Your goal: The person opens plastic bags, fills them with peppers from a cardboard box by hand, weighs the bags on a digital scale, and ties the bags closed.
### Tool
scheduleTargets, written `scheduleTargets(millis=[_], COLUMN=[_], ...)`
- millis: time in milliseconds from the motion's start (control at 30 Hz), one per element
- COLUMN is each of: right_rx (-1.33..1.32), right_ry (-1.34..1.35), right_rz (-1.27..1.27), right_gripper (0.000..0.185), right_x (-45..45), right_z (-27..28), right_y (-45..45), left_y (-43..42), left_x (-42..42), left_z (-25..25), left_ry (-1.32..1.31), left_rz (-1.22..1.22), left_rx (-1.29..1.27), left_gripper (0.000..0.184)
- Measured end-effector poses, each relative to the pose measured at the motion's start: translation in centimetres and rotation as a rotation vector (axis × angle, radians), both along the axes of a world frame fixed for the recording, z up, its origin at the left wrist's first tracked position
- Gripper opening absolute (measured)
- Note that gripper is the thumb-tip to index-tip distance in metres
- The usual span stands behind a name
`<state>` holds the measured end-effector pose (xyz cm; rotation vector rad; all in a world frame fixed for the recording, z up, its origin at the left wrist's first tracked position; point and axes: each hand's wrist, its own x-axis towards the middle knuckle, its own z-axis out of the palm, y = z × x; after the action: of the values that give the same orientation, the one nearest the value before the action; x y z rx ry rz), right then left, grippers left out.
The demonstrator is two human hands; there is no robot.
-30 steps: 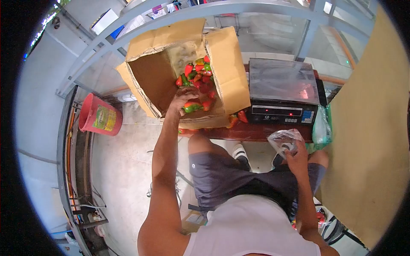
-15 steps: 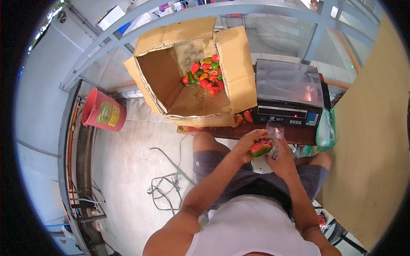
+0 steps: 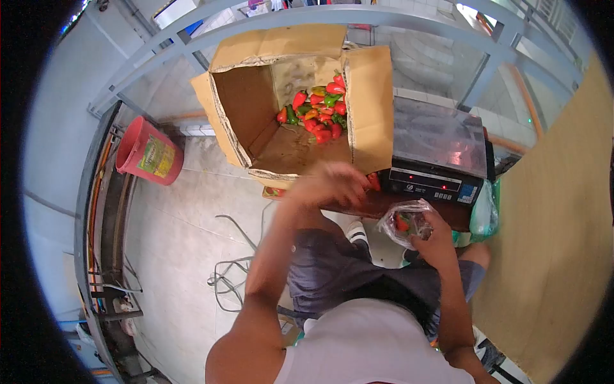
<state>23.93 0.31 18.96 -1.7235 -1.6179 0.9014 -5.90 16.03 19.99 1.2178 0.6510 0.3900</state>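
My right hand (image 3: 440,244) is closed on the rim of a clear plastic bag (image 3: 388,225), which hangs above my lap with its mouth spread. A red and green pepper (image 3: 401,222) shows inside the bag. My left hand (image 3: 334,184) is smeared by motion at the front edge of the cardboard box (image 3: 369,109), beside a red pepper (image 3: 373,182) on the stand; whether its fingers hold anything cannot be made out. Several red, green and orange peppers (image 3: 322,115) lie along the right side of the box's inside.
A digital scale (image 3: 436,182) sits right of the box on a dark red stand (image 3: 377,206). A green plastic bag (image 3: 484,214) hangs beside it. A pink bucket (image 3: 150,152) stands at the left, and loose strapping (image 3: 229,281) lies on the floor. A tan board (image 3: 543,224) rises at the right.
The red-green pepper has left my left hand, and one now shows inside the bag. My left hand has moved up and left to the box's front edge. The bag is spread wider.
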Motion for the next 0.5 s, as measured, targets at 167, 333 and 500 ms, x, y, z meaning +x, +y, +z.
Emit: scheduleTargets(millis=[167,333,500], right_rx=[-0.095,-0.085,-0.107], right_ry=[-0.072,-0.085,0.061], right_rz=[-0.015,0.040,-0.032], right_gripper=[0.063,0.080,0.082], right_x=[0.1,1.0,1.1], right_z=[-0.5,-0.5,2.8], right_y=[-1.0,-2.0,-2.0], left_y=[15.9,17.8,18.9], left_x=[-3.2,3.9,4.8], left_z=[-11.7,-10.1,-12.5], left_ry=[0.970,1.357,1.473], left_rz=[0.466,0.462,0.423], left_rx=[0.865,0.568,0.692], left_gripper=[0.045,0.068,0.048])
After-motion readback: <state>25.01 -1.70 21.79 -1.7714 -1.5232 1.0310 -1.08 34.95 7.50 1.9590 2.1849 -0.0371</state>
